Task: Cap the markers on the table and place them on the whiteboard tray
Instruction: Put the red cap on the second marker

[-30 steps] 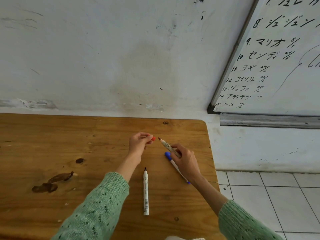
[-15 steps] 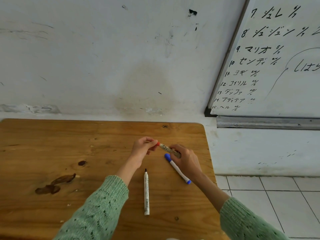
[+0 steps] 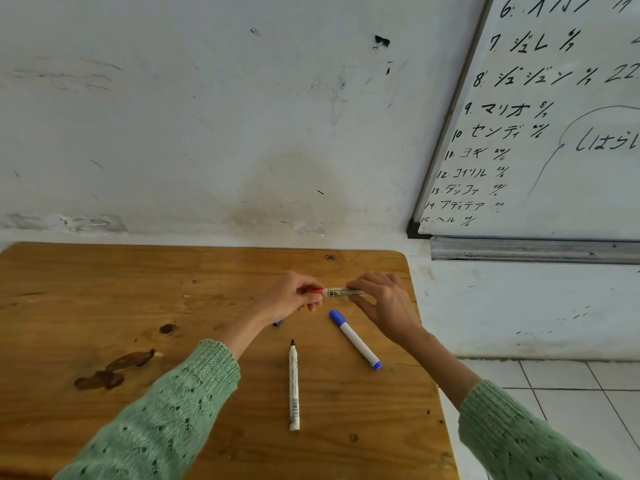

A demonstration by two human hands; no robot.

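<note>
Above the wooden table, both hands hold one red marker level. My left hand grips its red cap, which sits on the marker's left end. My right hand pinches the white barrel. A capped blue marker lies on the table below my right hand. An uncapped black marker lies closer to me, tip pointing away. A small dark blue piece shows under my left wrist. The metal whiteboard tray hangs on the wall to the right.
A whiteboard with black writing fills the upper right. The table's right edge runs just beside my right hand, with white floor tiles beyond it. A marked white wall stands behind the table.
My hands came together: the red cap in my left hand met the marker tip held by my right hand and now sits on it. The marker turned level.
</note>
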